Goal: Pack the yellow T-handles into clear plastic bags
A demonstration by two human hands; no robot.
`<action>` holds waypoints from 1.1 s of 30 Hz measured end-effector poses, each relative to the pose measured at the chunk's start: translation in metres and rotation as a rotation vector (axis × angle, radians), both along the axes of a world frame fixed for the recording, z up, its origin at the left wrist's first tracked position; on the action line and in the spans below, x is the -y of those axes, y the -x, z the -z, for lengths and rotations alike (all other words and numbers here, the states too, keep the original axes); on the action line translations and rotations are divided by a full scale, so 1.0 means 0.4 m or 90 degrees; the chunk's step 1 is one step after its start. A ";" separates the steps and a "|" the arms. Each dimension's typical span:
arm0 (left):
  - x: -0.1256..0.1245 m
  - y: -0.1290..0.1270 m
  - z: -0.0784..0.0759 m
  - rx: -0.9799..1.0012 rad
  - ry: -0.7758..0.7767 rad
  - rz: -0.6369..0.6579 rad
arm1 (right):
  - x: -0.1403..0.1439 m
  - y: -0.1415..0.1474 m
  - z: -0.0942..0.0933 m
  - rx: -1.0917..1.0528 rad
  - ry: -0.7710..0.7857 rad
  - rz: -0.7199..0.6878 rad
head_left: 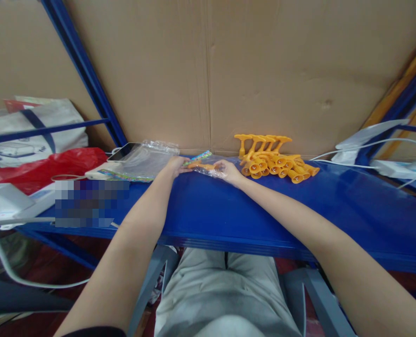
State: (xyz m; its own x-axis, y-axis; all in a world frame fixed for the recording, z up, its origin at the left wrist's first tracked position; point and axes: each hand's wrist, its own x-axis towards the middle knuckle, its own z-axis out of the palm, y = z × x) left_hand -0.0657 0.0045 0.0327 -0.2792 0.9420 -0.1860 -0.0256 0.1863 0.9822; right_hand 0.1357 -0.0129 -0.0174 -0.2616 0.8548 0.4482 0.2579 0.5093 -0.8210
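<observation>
Orange toy (204, 165) sat inside a clear plastic bag (208, 167) at the far edge of the blue desk (250, 210), right against the cardboard wall (264, 70). Left hand (175, 165) pinched the bag's printed header end; fingers were closed on it. Right hand (228, 171) gripped the opposite end of the same bag, fingers curled over the plastic. Both hands rested on the desk, bag stretched between them.

Pile of loose orange toys (274, 161) lay just beside the right hand, unbagged, some standing upright against the cardboard. Stack of empty clear bags (143, 161) lay just beside the left hand, near a red plastic bag (42, 168). White cables (369, 150) ran along the right side.

Judged step: bagging one toy, the piece looked already in, with the bag being straightened or closed. Whether the opening was sealed could not be told; too small. Next move would likely call for finishing the closure at one end, then a clear spot to set the packed piece apart from the loose pile, so the two did not mix.
</observation>
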 end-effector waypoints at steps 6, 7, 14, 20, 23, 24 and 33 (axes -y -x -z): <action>0.002 0.001 -0.001 0.028 0.013 -0.006 | 0.011 -0.001 -0.007 0.031 0.011 -0.047; 0.004 0.000 -0.002 0.023 0.013 -0.005 | 0.011 -0.001 -0.007 0.032 0.007 -0.050; 0.019 -0.006 0.003 -0.106 -0.035 0.027 | 0.012 -0.002 -0.002 0.030 0.008 -0.067; 0.006 0.002 0.022 -0.479 -0.233 -0.011 | 0.015 -0.005 -0.004 0.039 0.005 -0.100; 0.006 -0.013 0.022 -0.550 -0.315 0.065 | 0.015 -0.005 -0.007 0.045 -0.004 -0.105; 0.009 -0.023 0.021 -0.564 -0.329 0.094 | 0.014 -0.005 -0.007 0.046 -0.009 -0.108; 0.014 -0.100 0.047 -0.526 -0.255 0.301 | 0.007 -0.002 0.003 0.018 -0.003 -0.156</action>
State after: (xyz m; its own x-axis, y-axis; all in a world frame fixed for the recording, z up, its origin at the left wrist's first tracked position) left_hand -0.0259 -0.0011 0.0141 0.2374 0.9394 0.2475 0.6759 -0.3427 0.6525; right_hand 0.1367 -0.0156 -0.0184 -0.4730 0.7622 0.4420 0.1493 0.5637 -0.8124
